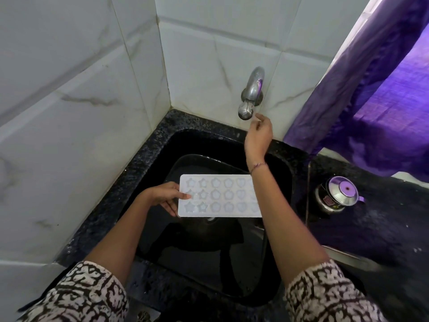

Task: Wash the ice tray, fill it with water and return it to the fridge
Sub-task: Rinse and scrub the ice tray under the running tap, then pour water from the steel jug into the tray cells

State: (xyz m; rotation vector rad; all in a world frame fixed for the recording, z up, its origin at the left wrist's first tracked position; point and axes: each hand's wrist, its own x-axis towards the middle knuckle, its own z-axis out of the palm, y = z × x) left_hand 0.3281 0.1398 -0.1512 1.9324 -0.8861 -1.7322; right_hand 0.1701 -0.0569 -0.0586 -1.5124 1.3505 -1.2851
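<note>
Head view. White ice tray held flat over the black sink, about the middle of it, long side running left to right. Star, flower and heart shaped cups facing up, in three rows. Gripped at its left short edge by the left hand: thumb on top, other fingers curled underneath. Right end of the tray partly hidden behind the right forearm.

Right hand up at the back of the sink, just beside the round lower end of the shiny tap on the white tiled wall. Fingers loosely bent, holding nothing, one fingertip pointing at the tap; cannot tell whether touching it. Thin thread band around the right wrist.

Black speckled counter all round the sink. Small steel pot with a lid on the counter to the right of the sink, close to the back edge. Purple curtain hanging above that back right corner. Patterned black-and-white sleeves at the bottom.
</note>
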